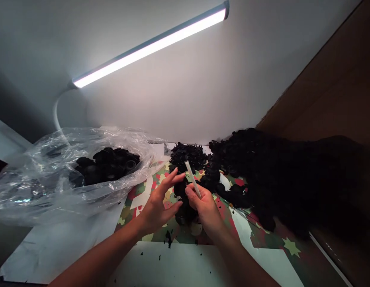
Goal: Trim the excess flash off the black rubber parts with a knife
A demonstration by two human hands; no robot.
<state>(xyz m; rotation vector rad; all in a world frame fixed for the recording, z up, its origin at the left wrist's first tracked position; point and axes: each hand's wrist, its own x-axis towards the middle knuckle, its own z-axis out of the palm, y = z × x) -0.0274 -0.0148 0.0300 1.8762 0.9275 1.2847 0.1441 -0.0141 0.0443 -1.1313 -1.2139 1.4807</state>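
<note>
My right hand point(204, 205) is closed around a thin, pale, stick-like tool point(192, 177), whose upper end points up and away from me. What kind of tool it is I cannot make out. To its left my left hand point(159, 203) has its fingers apart and holds nothing. Several round black rubbery parts point(181, 215) lie between and below the two hands, partly hidden by them. Just beyond the hands sits a heap of small black scraps point(187, 154).
A clear plastic bag point(107, 187) holding black parts point(108, 163) lies open at left. A large dark pile point(292, 179) fills the right side beside a cardboard wall point(337, 87). Above hangs a lit bar lamp point(151, 46). Patterned sheet point(226, 235) covers the worktop, with black crumbs.
</note>
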